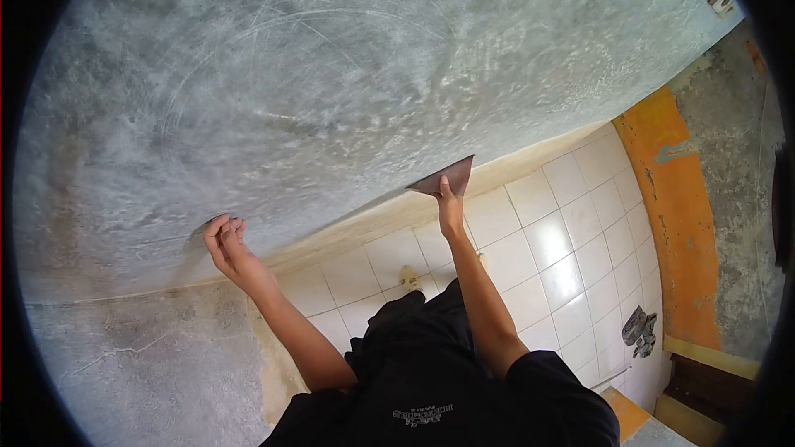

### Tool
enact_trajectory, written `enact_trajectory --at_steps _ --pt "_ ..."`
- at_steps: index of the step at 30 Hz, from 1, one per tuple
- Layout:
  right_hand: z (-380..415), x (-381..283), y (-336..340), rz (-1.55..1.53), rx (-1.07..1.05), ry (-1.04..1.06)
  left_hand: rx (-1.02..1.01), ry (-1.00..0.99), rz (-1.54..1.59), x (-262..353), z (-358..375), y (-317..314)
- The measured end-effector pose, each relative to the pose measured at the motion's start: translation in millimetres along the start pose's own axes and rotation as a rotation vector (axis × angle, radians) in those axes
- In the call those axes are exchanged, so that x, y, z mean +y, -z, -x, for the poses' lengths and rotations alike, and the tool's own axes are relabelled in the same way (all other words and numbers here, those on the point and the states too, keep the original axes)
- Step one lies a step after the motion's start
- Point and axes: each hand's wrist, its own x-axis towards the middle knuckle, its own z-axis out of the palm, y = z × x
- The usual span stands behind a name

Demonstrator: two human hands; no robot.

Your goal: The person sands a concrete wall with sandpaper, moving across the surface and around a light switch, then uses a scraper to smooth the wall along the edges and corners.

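Observation:
My right hand grips a brown sheet of sandpaper, with the thumb lying over its face. The sheet is at the lower part of the grey plastered wall, and one corner points up and to the right. My left hand is raised beside the same wall further left. Its fingers are loosely bent and somewhat apart, with the tips right at the wall surface and no object showing in them. Pale scratches and swirl marks run across the plaster.
White floor tiles lie below, with a foot on them. A crumpled dark cloth lies on the floor at right. Beyond it stands an orange-and-grey wall. An electrical socket is at upper right. Another grey wall stands at left.

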Motion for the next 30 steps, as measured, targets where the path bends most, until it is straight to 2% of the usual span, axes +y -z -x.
enact_trajectory --at_steps 2,5,8,12,15,18,21,22,25,26,29,30 --pt "-4 9 9 0.034 -0.043 -0.015 0.003 0.006 0.027 1 -1 -2" --pt "-11 9 15 0.032 0.057 -0.136 0.017 0.016 0.039 4 1 -2" --pt "3 3 2 0.142 0.016 0.105 -0.004 0.009 0.044 2 -3 -1" --pt "-13 -3 17 0.082 0.039 -0.036 -0.025 0.013 0.033 3 -1 2" --pt "-6 -9 7 0.159 -0.023 0.136 -0.004 0.014 0.013 3 0 1" --pt "-21 -4 23 0.144 0.073 0.003 0.002 0.036 0.067 7 1 -2" --pt "-6 -9 9 0.310 -0.021 0.262 0.007 0.043 0.070 6 -1 -1" --pt "-12 -10 14 0.515 -0.049 0.371 0.006 0.056 0.081 7 1 0" --pt "-16 -12 22 0.053 0.065 0.062 0.011 0.078 0.109 13 0 -1" --pt "-15 -14 20 0.059 0.067 0.049 0.011 0.087 0.108 12 1 0" --pt "-8 -20 14 0.160 -0.157 0.129 0.032 0.095 0.111 13 -3 -6" --pt "-15 -19 18 0.179 -0.165 0.124 0.043 0.106 0.104 14 1 -6"
